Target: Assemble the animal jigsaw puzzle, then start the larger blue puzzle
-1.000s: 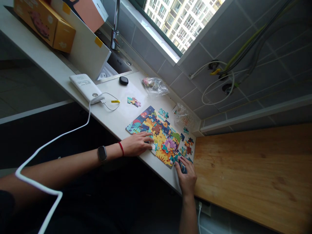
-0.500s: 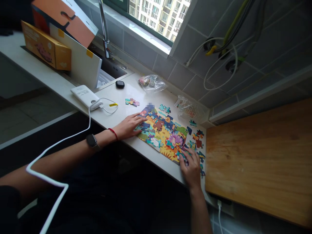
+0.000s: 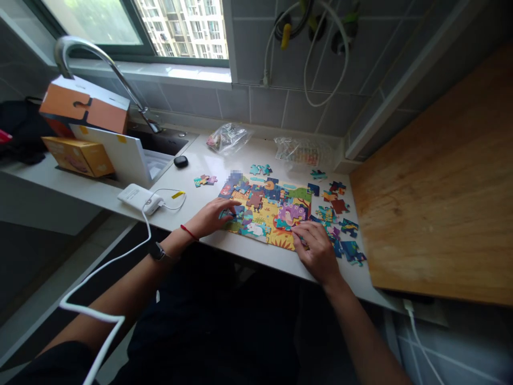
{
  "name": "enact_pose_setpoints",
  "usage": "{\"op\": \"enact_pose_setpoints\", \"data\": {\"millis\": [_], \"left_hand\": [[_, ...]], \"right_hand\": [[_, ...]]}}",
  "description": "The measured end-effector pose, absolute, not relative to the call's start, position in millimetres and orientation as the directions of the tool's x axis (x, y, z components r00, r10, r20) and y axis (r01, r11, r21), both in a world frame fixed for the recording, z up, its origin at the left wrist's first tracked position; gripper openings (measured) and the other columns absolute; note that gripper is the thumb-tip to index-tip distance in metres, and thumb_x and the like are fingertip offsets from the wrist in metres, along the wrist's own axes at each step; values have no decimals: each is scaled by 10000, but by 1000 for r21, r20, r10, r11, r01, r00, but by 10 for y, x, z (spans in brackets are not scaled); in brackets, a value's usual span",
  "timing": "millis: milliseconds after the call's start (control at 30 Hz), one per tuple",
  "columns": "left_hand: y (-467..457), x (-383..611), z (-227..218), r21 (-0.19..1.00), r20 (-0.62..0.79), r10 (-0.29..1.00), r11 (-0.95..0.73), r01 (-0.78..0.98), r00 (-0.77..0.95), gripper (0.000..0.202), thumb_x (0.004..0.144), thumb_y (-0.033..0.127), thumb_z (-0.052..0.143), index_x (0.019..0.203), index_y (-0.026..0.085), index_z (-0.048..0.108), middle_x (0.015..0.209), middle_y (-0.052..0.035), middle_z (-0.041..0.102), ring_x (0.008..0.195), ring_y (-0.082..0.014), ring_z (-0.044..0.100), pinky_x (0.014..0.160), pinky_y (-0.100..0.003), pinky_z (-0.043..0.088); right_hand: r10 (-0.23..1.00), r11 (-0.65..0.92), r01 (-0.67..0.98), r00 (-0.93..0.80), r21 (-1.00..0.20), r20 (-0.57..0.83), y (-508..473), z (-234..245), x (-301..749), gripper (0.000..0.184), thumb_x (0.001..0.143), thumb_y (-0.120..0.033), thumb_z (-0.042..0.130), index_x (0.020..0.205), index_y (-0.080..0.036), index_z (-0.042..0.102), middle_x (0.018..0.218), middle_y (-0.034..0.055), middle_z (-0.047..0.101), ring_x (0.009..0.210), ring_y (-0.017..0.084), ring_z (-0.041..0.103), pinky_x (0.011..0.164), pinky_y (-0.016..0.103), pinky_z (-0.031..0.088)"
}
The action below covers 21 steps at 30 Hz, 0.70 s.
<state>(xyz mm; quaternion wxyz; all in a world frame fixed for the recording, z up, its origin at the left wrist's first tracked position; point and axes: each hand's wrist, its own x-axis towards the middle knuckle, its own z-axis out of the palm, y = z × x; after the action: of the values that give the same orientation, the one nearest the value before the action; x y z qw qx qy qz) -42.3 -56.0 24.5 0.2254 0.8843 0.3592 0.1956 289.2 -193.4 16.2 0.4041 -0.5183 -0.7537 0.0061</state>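
A colourful jigsaw puzzle (image 3: 262, 214) with cartoon animals lies partly joined on the white counter. My left hand (image 3: 214, 215) rests at its left edge, fingers apart and holding nothing. At the lower right corner, my right hand (image 3: 318, 248) bends its fingers and thumb around a puzzle piece (image 3: 303, 241), mostly covered by the hand. Several loose puzzle pieces (image 3: 340, 206) are scattered to the right of the puzzle, some partly overlapping. Two joined pieces (image 3: 261, 169) lie above it, and a small joined group (image 3: 206, 181) lies to its left.
Clear plastic bags (image 3: 230, 139) lie along the wall. A black case (image 3: 180, 161) and a white power bank (image 3: 140, 199) with a cable are on the left. Boxes (image 3: 82, 156) stand by the sink (image 3: 170, 143). A wooden board (image 3: 436, 214) borders the right side.
The camera view has turned and shifted. My right hand's fingers have drawn closer together at the puzzle's lower right corner. My left hand remains at the left edge.
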Motion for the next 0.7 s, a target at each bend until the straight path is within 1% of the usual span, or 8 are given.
{"op": "enact_pose_setpoints", "data": {"millis": [67,133,300,500,600,700], "left_hand": [[-524,-401,287,503,165,709,-658,560,685,329,942,215,629,1265,234,692,1179,-84,727,1134,-254,680,1038,-439,565],[-497,-377,304,465,167,690,-685,561,704,302,961,243,617,1251,230,702,1257,-104,697,1196,-272,657,1069,-459,550],[-435,-336,296,410,162,667,-716,565,727,292,978,263,597,1251,223,692,1343,-122,668,1273,-294,627,1123,-506,515],[-306,-323,344,401,51,666,-696,595,744,314,923,218,654,1234,213,698,1237,-114,700,1187,-285,663,1064,-467,553],[-204,-317,353,412,21,652,-696,588,758,352,879,205,711,1231,223,698,1202,-99,706,1178,-285,661,1047,-471,558],[-118,-312,368,426,-12,624,-704,568,781,404,853,214,757,1251,233,691,1139,-82,701,1097,-268,681,998,-467,577]], "right_hand": [[787,460,775,-130,-434,603,-1926,160,2887,179,980,-142,624,1077,-227,747,991,80,751,1023,280,651,942,478,584],[785,460,773,-123,-437,607,-1923,151,2886,175,987,-149,614,1073,-224,747,990,80,750,1020,277,650,932,470,587],[798,438,778,-105,-450,594,-1915,102,2893,184,993,-169,598,1052,-237,758,986,79,751,1024,281,651,934,475,588],[810,437,777,-121,-453,574,-1898,67,2899,192,1001,-172,584,1043,-221,765,983,86,754,986,272,655,948,484,586],[815,435,777,-125,-454,566,-1897,68,2898,193,1002,-172,583,1040,-220,766,980,86,753,986,274,655,949,488,584],[821,431,774,-122,-464,558,-1897,69,2896,193,999,-170,585,1037,-222,767,981,84,753,986,273,655,946,484,584]]}}
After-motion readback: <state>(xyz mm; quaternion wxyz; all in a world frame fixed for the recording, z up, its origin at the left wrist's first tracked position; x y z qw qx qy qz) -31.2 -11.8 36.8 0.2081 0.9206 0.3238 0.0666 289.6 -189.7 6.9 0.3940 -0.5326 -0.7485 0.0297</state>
